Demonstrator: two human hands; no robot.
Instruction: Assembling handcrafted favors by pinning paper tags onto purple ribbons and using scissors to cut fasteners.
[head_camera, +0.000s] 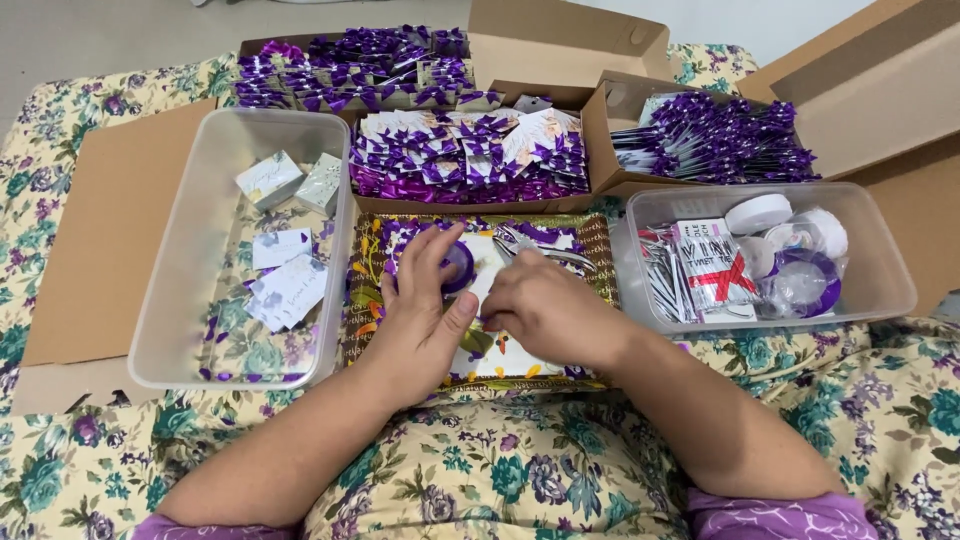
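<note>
My left hand (420, 310) grips a purple ribbon roll (459, 265) over a patterned tray (366, 290) in front of me. My right hand (545, 310) rests beside it with fingers curled over the tray's middle, apparently pinching something small that I cannot make out. A pair of metal scissors (540, 247) lies on the tray just beyond my right hand. Both forearms reach in from the bottom edge.
A clear plastic bin (170, 290) at left holds small boxes and white cards. A clear bin (880, 270) at right holds tape rolls and packets. Cardboard boxes (600, 130) behind are filled with purple-bowed items. Flowered cloth covers the surface.
</note>
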